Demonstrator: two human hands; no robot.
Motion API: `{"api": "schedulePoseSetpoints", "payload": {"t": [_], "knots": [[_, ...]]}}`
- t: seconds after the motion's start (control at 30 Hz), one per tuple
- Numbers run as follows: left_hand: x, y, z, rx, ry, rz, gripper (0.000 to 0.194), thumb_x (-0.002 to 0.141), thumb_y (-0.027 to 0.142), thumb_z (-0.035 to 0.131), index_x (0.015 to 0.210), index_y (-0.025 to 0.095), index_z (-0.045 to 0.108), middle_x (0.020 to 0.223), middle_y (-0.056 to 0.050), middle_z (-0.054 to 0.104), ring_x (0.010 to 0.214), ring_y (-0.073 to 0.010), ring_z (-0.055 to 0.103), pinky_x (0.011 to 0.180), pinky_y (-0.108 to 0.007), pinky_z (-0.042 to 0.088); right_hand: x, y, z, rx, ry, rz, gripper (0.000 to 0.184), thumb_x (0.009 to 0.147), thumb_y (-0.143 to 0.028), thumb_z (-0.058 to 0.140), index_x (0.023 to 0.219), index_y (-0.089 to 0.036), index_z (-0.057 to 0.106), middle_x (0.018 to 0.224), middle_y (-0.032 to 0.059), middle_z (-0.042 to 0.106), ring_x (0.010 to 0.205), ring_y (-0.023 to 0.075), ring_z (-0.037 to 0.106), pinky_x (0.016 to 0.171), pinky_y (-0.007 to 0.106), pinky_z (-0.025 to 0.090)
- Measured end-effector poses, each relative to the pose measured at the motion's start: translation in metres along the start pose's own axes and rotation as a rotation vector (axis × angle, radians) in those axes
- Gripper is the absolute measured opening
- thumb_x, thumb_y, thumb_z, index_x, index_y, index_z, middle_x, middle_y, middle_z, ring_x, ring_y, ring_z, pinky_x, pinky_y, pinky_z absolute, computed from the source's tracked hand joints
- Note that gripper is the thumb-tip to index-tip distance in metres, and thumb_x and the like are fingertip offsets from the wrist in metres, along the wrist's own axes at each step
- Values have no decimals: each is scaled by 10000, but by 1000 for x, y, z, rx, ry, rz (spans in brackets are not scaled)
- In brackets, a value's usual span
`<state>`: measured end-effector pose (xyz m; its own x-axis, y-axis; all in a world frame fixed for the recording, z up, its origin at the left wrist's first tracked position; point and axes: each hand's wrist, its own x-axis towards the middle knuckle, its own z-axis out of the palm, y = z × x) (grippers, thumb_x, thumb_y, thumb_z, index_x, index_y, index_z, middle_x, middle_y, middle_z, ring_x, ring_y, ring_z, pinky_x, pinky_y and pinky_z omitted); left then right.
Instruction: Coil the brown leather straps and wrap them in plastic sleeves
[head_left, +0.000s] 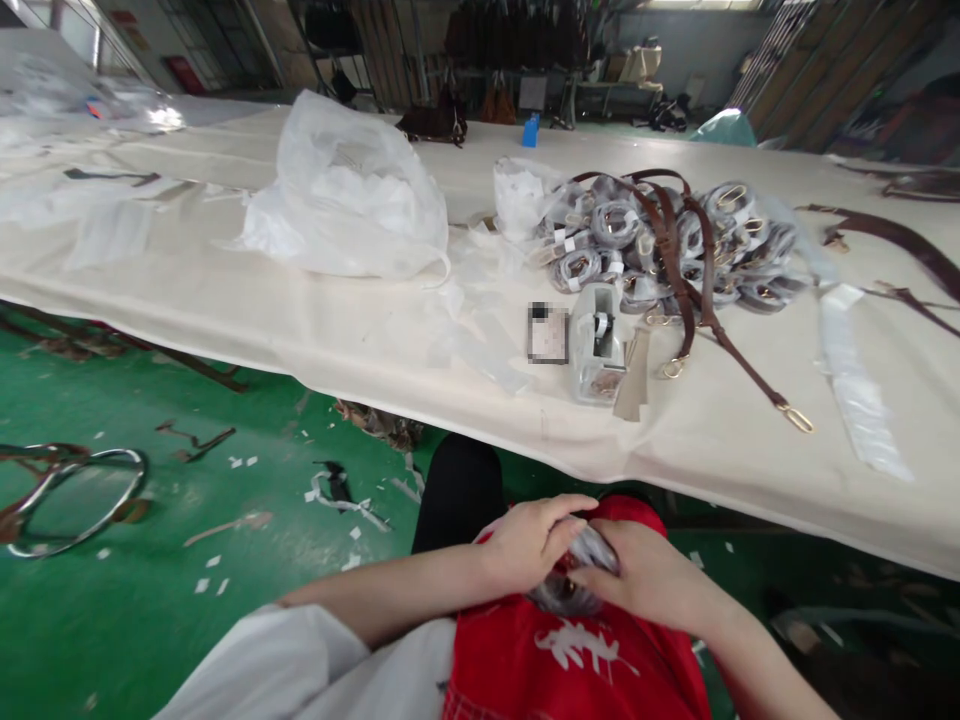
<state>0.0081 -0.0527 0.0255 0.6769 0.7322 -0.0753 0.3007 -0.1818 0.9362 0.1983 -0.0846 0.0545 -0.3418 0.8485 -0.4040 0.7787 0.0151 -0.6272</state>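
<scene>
In my lap, above a red apron [502, 650], both hands hold a coiled strap in clear plastic wrap [566, 597]. My left hand [529, 540] closes over its left and upper side. My right hand [637, 570] curls around its right side, with the thumb across the front. The fingers cover much of the bundle. On the table ahead lies a pile of similar plastic-wrapped coiled straps [615, 222], with loose brown leather straps [667, 240] with gold-coloured clasps draped over it. A tape dispenser [598, 345] stands in front of the pile.
The cream-covered table [360, 350] spans the view. A large white plastic bag [352, 200] stands on its left half, and clear plastic sleeves [859, 380] lie at the right. Brown straps [892, 235] rest farther right. On the green floor [285, 540] are scraps and a metal ring [139, 480].
</scene>
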Motion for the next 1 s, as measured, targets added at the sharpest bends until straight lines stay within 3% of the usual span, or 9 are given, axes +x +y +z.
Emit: {"api": "schedulePoseSetpoints", "payload": {"t": [0.17,0.27,0.37,0.47,0.67,0.87,1.0], "knots": [[-14,-18,-2,-104,67,-45,399,1024,360,338,1110,181,683,1090,-63,712,1078,-189,636,1020,-306,457,-9,1,25,77,6,13,306,960,-410,434,1120,-183,561,1058,119,706,941,266,675,809,352,468],[-14,-24,-2,-115,116,-70,408,1024,374,337,1079,168,684,1016,-73,691,983,-179,641,948,-294,482,0,0,34,124,51,-13,201,968,-301,354,1028,-208,522,994,86,674,907,234,665,797,331,458],[-14,-26,-1,-91,181,-60,388,1009,370,370,979,162,696,921,-69,654,886,-173,623,860,-283,494,11,-2,43,91,106,24,108,861,-162,399,885,-226,483,856,48,645,792,214,653,725,309,444],[-14,-24,-2,-62,222,-72,364,987,358,409,870,163,693,840,-53,627,809,-167,599,792,-275,485,17,-3,49,59,146,56,132,787,-126,446,859,-231,481,812,34,654,749,208,656,692,293,441],[-7,-24,-3,-211,223,-146,322,944,372,471,914,179,727,887,-52,658,853,-174,625,819,-264,486,24,10,51,105,193,-23,176,808,-176,443,964,-214,517,908,82,707,841,225,692,759,296,500],[-3,-33,1,-237,208,-178,355,945,411,447,899,176,708,884,-49,637,850,-181,620,810,-266,489,39,22,64,-29,148,45,235,767,-198,485,996,-174,536,925,150,728,845,297,716,765,366,526],[-4,-30,-1,-150,186,-200,315,938,376,465,849,178,694,852,-38,619,821,-173,614,789,-257,483,29,19,43,41,107,-19,174,840,-299,526,962,-190,585,894,104,733,812,272,718,742,341,543]]}}
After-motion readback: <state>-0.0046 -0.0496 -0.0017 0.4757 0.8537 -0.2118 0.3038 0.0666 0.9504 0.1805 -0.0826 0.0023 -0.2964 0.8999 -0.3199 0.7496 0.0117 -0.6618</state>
